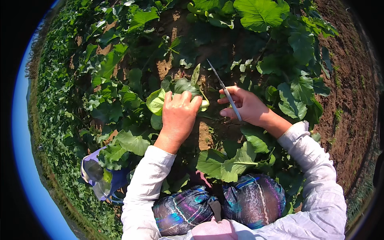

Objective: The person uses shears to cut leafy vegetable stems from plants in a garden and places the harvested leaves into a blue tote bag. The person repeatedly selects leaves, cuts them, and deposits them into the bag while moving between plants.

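My left hand [181, 112] is closed around a small leafy green vegetable [156, 102], palm down. Its leaves stick out on the left and above my knuckles, and its pale cut-looking stem end shows at the right of my fingers. My right hand [244, 105] grips a slim knife [231, 102] by its light grey handle. The thin blade points up and away to the left, apart from the vegetable. My fingers partly hide the vegetable's middle.
Leafy plants [237, 162] grow close in front of my knees, with more all around. On the left a purple-blue bag [117, 180] stands with its mouth open, something green inside. Bare brown soil [345, 99] runs along the right.
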A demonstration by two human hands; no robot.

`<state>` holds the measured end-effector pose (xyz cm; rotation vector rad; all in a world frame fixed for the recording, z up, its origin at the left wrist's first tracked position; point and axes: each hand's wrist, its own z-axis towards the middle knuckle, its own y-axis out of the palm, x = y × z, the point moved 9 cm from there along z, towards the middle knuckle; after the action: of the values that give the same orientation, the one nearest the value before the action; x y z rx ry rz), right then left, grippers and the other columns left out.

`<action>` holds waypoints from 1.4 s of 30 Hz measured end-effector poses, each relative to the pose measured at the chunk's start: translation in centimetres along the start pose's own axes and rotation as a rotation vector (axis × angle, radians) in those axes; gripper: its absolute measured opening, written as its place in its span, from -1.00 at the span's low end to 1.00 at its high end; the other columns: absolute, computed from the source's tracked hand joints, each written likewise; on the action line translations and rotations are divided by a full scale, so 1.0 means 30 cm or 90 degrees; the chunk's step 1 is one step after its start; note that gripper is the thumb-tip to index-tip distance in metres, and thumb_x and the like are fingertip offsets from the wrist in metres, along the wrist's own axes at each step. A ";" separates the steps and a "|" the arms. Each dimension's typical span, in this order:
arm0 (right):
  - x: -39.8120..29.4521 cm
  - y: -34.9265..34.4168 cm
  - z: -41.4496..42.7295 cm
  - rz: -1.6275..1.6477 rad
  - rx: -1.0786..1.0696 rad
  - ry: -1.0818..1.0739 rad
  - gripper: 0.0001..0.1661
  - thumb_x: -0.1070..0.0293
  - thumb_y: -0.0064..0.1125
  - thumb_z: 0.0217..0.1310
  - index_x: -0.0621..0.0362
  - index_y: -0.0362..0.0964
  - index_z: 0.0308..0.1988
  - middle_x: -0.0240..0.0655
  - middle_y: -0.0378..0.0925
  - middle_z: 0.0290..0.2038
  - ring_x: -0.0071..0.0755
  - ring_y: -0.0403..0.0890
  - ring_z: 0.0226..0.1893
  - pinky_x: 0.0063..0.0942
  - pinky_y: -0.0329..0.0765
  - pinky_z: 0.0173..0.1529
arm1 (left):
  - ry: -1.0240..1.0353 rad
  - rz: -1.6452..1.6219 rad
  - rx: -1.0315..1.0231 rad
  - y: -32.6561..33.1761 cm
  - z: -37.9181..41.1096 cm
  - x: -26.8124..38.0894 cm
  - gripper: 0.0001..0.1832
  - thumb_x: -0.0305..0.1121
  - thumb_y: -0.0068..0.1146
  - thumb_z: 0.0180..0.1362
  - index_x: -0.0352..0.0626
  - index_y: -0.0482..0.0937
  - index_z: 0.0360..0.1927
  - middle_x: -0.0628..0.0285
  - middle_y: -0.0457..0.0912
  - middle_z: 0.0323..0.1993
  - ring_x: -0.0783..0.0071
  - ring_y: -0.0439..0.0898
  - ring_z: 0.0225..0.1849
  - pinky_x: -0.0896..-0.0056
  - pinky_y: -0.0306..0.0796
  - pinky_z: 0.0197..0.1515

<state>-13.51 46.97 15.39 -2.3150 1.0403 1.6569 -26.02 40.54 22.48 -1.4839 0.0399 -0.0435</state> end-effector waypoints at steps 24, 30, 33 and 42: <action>-0.149 -0.008 -0.019 -0.271 0.049 0.037 -0.38 0.35 0.38 0.09 0.23 0.33 0.12 -0.29 0.62 -0.31 -0.59 0.58 -0.40 -0.57 0.52 -0.31 | -0.444 -1.381 0.065 -0.272 -0.142 -0.302 -0.30 -0.29 0.16 0.16 -0.29 0.18 0.33 0.24 0.54 -0.36 0.43 0.59 -0.37 0.22 0.54 -0.10; -0.105 0.051 0.027 -0.276 -0.014 0.080 -0.40 0.45 0.31 0.12 0.24 0.27 0.14 -0.38 0.51 -0.34 -0.64 0.50 -0.48 -0.63 0.47 -0.41 | -0.220 -1.118 0.441 -0.980 -0.680 -0.588 -0.48 -0.31 0.05 0.21 -0.34 0.29 0.20 0.25 0.46 -0.41 0.48 0.54 -0.46 0.21 0.53 -0.07; -0.099 0.049 0.044 -0.305 -0.012 0.097 -0.42 0.47 0.29 0.13 0.23 0.26 0.13 -0.37 0.49 -0.36 -0.64 0.48 -0.50 -0.63 0.48 -0.45 | -0.636 -0.757 0.205 -0.963 -1.057 -0.800 -0.57 -0.27 0.17 0.12 -0.31 0.44 0.01 0.27 0.52 -0.43 0.50 0.56 -0.44 0.34 0.52 -0.19; -0.107 0.276 0.089 -0.355 -0.122 0.105 -0.38 0.44 0.33 0.04 0.26 0.28 0.11 -0.32 0.57 -0.36 -0.61 0.50 -0.55 -0.63 0.47 -0.46 | -0.803 -0.593 -0.344 -0.392 -1.453 -1.025 -0.61 -0.19 0.29 0.09 -0.23 0.55 -0.10 0.26 0.60 -0.35 0.52 0.56 -0.31 0.45 0.41 -0.17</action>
<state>-21.00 43.39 19.52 -2.5695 0.2089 1.4038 -59.11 -2.20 30.43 -1.6998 -1.7621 0.1698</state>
